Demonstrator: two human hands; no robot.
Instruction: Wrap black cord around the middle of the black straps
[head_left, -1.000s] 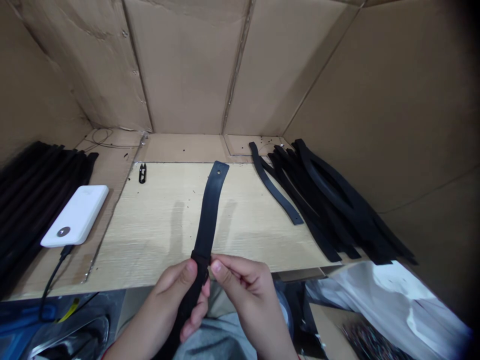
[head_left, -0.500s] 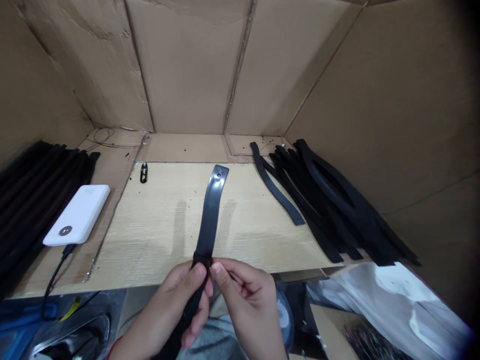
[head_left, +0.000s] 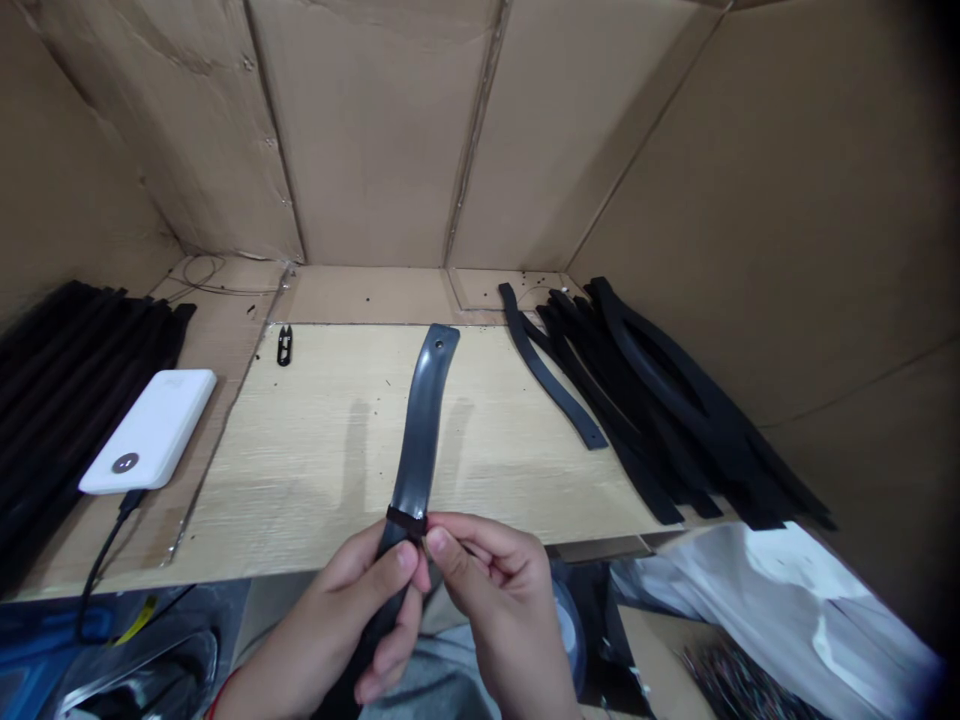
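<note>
A long black strap rises from my hands over the board, its far end rounded with a small hole. A narrow dark band wraps round the strap just above my fingers. My left hand is closed round the strap below the band, thumb on top. My right hand pinches at the band's right edge; what lies between its fingertips is too small to make out.
Black straps lie piled at the right, and more dark strips at the left. A white power bank with a cable rests beside them. Small black snips lie on the pale board. Cardboard walls stand round it.
The strap has tilted slightly, so the shine on its upper part has faded and more of its surface shows below the band. Both hands keep their hold.
</note>
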